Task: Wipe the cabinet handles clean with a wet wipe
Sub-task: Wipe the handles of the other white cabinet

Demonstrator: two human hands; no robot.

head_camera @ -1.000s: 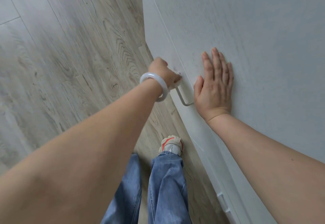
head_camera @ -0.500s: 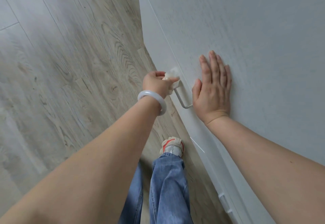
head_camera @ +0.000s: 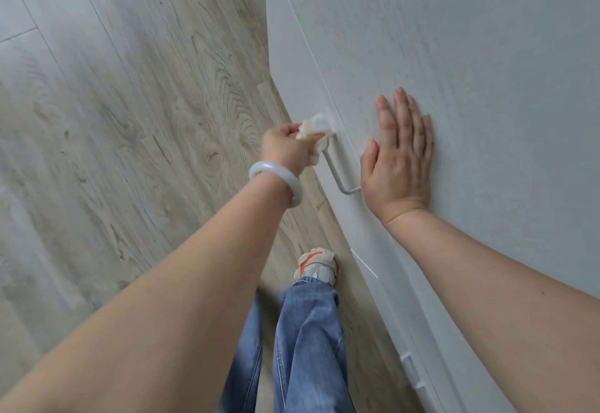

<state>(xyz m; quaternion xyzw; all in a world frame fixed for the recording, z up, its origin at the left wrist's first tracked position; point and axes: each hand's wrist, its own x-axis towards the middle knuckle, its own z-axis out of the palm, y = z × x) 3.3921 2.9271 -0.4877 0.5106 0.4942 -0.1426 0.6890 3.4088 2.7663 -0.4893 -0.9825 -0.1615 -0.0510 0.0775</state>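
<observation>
A thin metal bar handle (head_camera: 336, 176) sticks out from the white cabinet door (head_camera: 454, 55). My left hand (head_camera: 285, 149), with a pale bangle on the wrist, is closed around a crumpled white wet wipe (head_camera: 313, 128) and presses it onto the far end of the handle. The near end of the bar is bare. My right hand (head_camera: 401, 156) lies flat on the door just right of the handle, fingers spread, holding nothing.
Grey wood-grain floor (head_camera: 113, 120) fills the left. My jeans legs (head_camera: 305, 347) and a white and red shoe (head_camera: 316, 265) stand close to the cabinet base. Another small white handle (head_camera: 410, 370) shows lower down on the cabinet.
My left hand has turned and slid along the handle's far end, so more of the wipe now shows above my fingers. My right hand has stayed flat on the door.
</observation>
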